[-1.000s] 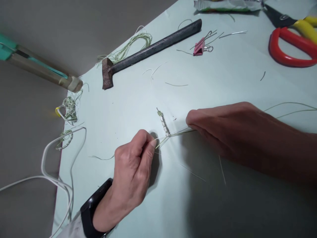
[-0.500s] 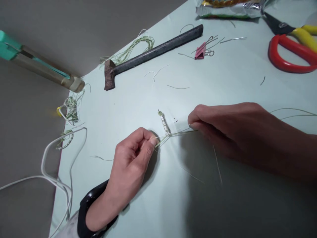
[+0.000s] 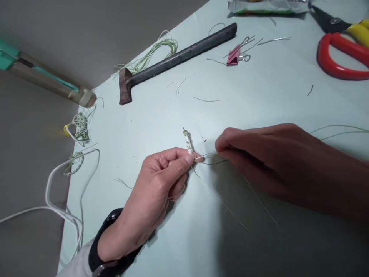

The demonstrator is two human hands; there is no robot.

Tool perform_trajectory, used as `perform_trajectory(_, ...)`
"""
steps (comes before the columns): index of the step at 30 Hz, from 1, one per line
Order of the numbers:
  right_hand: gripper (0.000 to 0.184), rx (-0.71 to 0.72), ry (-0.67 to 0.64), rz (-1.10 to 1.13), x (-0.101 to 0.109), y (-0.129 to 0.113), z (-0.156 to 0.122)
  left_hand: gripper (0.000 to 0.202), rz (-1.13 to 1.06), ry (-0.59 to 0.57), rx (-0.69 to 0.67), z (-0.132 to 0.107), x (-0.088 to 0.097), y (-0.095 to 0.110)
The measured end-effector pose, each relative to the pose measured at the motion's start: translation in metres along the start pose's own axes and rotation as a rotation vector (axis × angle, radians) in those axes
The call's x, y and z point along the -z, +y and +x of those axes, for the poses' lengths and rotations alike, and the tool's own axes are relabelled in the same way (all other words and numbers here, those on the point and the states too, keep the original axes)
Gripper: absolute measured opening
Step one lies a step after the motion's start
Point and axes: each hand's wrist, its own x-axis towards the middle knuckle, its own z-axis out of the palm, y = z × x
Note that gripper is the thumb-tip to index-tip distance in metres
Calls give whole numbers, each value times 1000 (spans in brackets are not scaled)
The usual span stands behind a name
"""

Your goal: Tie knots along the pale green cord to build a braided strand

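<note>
A short braided cord (image 3: 188,140) of white and green strands lies on the pale green sheet (image 3: 259,100). My left hand (image 3: 157,184) is closed in a pinch at the cord's lower end, thumb against forefinger, with a black band on the wrist. My right hand (image 3: 268,157) lies palm down to the right, its fingertips pressed together on thin loose strands (image 3: 209,157) that run from the cord's end. More strands trail from under both hands toward the lower right and off to the right edge.
A dark hammer (image 3: 175,59) lies at the back, green thread bundled behind it. A pink binder clip (image 3: 234,55), red and yellow scissors (image 3: 343,50) and a foil packet (image 3: 268,5) sit at the far right. A white cable (image 3: 57,192) and thread tangles lie left.
My left hand slid right and up to the cord's base. The strands between my hands went from taut to a slack loop. My right hand barely moved.
</note>
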Motion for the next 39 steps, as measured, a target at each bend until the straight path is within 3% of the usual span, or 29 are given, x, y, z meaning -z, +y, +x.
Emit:
perform_trajectory(13,17,-5,43,-86,-4,2,-7,22,145,66,-37,-4,2,-9)
perform_trajectory(22,23,-11,-10,-108,1,-1,-6,25,274,116,-151,-5,0,-13)
perform_trajectory(30,18,17,56,-58,1,0,-3,22,213,19,-80,-5,6,-11)
perform_trajectory(39,18,3,134,-93,-1,2,-3,21,255,77,-83,-3,1,-11)
